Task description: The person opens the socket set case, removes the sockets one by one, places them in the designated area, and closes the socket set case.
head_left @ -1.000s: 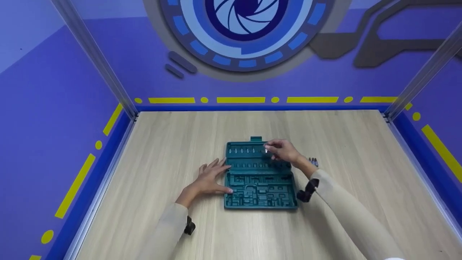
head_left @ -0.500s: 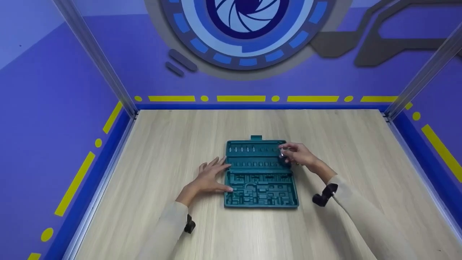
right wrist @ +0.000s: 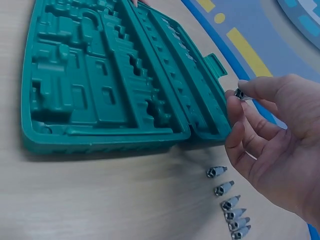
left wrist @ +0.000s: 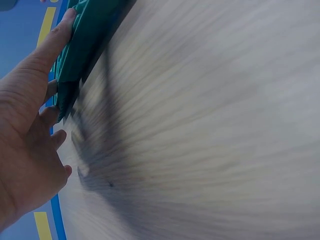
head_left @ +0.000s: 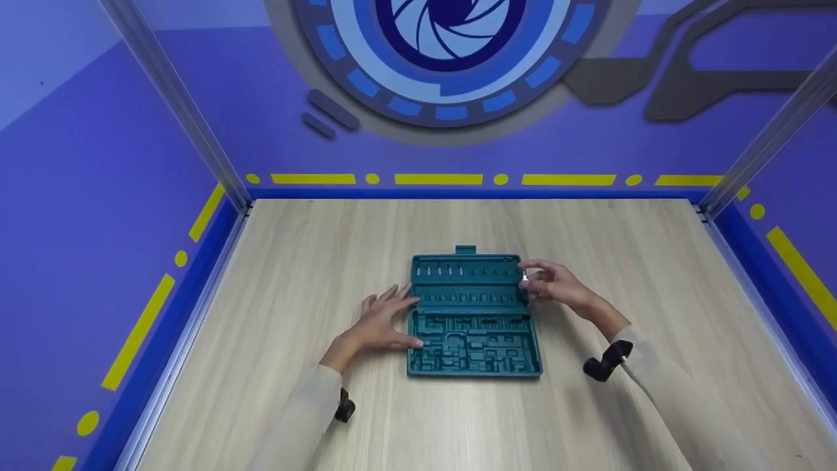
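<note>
Your biggest risk sits with the teal tool case, lying open and flat on the bench. Your left hand has its fingers straight, tips and thumb pressing the case's left edge. It only braces that edge, so I judge a push from your right could skate the case across the smooth wood or rock it on its hinge.

Next comes the row of slots along the far half of the case, just left of your right hand. The slots are narrow and close together. In my view, a bit offered at a tilt may jam across a slot or land in the neighbour.

Smallest is the socket bit itself. Your right grip is clamped on it, thumb and forefinger pinching it at the fingertips, beside the case's far right corner. It looks like a short, silvery metal piece with a dark hollow end, and it is mostly hidden by your fingers. Being small and probably slick, it could slip from so light a pinch, I think, and drop to the bench.

Below your right palm, six more bits lie in a line on the bench, so a lowered wrist could scatter them.
</note>
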{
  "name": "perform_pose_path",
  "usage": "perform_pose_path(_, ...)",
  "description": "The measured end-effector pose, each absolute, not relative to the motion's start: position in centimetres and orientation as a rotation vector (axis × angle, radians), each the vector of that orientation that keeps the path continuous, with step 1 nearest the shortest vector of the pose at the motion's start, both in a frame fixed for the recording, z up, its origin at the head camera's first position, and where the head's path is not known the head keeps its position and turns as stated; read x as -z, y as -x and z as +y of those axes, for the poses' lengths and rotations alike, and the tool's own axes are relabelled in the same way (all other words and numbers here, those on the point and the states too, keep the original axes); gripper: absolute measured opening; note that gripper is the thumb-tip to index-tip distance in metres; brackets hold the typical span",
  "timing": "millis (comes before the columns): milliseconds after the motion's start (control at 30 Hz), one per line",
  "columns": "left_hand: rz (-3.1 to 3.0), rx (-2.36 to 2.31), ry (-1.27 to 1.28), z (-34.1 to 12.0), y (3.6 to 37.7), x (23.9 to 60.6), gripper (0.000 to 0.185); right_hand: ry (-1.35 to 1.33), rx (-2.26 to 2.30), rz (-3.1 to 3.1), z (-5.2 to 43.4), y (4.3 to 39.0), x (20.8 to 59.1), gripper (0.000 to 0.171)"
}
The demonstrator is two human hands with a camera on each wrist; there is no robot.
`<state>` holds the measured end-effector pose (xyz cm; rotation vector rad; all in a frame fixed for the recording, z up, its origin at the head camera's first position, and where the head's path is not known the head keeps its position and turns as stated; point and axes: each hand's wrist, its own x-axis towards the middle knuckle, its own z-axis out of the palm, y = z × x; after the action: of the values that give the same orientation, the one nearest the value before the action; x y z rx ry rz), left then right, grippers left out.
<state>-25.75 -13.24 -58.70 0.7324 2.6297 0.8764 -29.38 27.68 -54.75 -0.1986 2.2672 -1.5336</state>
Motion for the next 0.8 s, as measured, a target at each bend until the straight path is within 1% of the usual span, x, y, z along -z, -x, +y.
perform_pose_path(133, 2.627, -0.877, -0.729, -13.2, 25.7, 58.8, 0.096, 0.205, 1.522, 2.268, 28.4, 29.1, 54.8, 0.057)
perform_pose_path(233, 2.627, -0.878, -0.724, -13.1, 25.6, 58.9, 0.096, 0.223, 1.520, 2.262, 28.9, 29.0, 54.8, 0.058)
perform_pose_path(400, 2.633, -0.868, -0.712, -13.0, 25.6, 58.9, 0.095, 0.264, 1.516, 2.252, 30.0, 28.7, 55.0, 0.058)
perform_pose_path(800, 2.631, -0.871, -0.716, -13.1, 25.9, 58.9, 0.097, 0.260, 1.478, 2.338, 33.2, 27.4, 55.0, 0.056)
